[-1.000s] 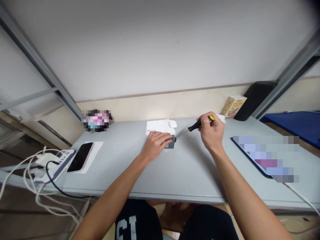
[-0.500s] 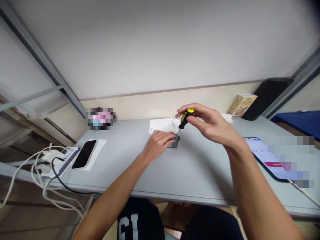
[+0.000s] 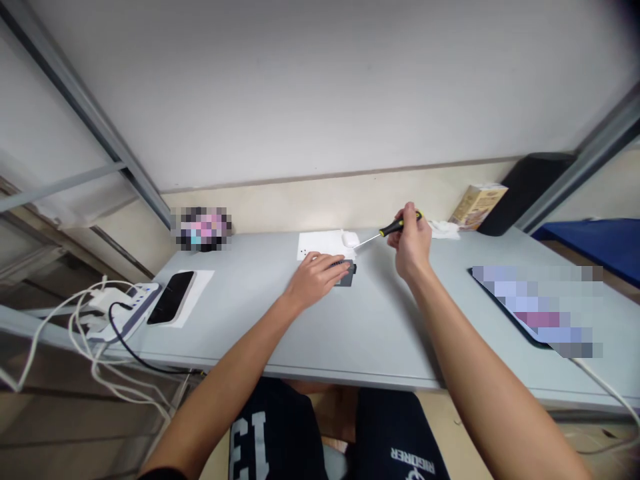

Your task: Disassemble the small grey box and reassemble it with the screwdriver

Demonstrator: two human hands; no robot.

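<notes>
My right hand [image 3: 411, 241] is closed round the black and yellow handle of a screwdriver [image 3: 393, 228]. Its thin metal shaft slants down to the left, and the tip is near a small white rounded case [image 3: 351, 239] and above the desk. Under my left hand [image 3: 316, 277] lies a small dark grey box-shaped device [image 3: 345, 275], gripped by the fingers and pressed on the desk; the fingers cover its left part. Behind it lies a white sheet of paper [image 3: 320, 241] with several small dark specks, perhaps screws, at its left.
On the left of the desk [image 3: 280, 340] are a phone [image 3: 173, 297] on paper and a power strip [image 3: 127, 313] with cables. A tablet [image 3: 530, 310] with a cable lies right. A yellow carton [image 3: 479, 205], crumpled tissue [image 3: 443, 230] and black cylinder [image 3: 525, 193] stand at the back right.
The screwdriver has lifted off the grey device and swung from steep to nearly level as my right hand moved right. My left hand stays on the device.
</notes>
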